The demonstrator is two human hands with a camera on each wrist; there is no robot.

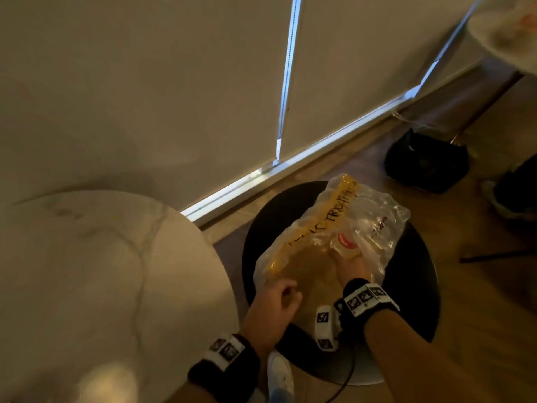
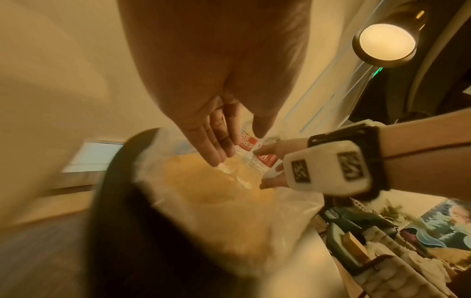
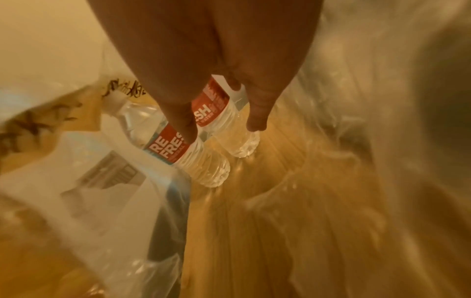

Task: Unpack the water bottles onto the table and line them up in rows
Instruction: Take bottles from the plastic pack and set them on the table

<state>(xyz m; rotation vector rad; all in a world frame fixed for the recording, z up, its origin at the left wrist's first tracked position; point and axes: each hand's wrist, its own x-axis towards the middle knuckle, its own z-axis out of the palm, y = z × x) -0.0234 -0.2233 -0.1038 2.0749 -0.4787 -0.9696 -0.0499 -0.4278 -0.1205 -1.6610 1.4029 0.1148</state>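
Observation:
A torn clear plastic pack wrap (image 1: pixel 334 216) with a yellow band lies on a round black stool (image 1: pixel 415 286). Inside it lie two clear water bottles with red labels (image 3: pixel 219 121) (image 3: pixel 183 153), side by side. My right hand (image 1: pixel 351 266) reaches into the wrap, its fingers (image 3: pixel 183 125) and thumb curled round the farther bottle (image 2: pixel 262 161). My left hand (image 1: pixel 279 298) hovers at the wrap's open near edge, and its fingers (image 2: pixel 216 145) are fairly straight and hold nothing. The white marble table (image 1: pixel 101 271) stands to the left.
A black bag (image 1: pixel 427 161) sits on the wooden floor beyond the stool. Another person's shoe (image 1: pixel 505 199) shows at the right edge. Closed blinds (image 1: pixel 174 82) fill the back. A cable (image 1: pixel 345 382) trails off the stool's near side.

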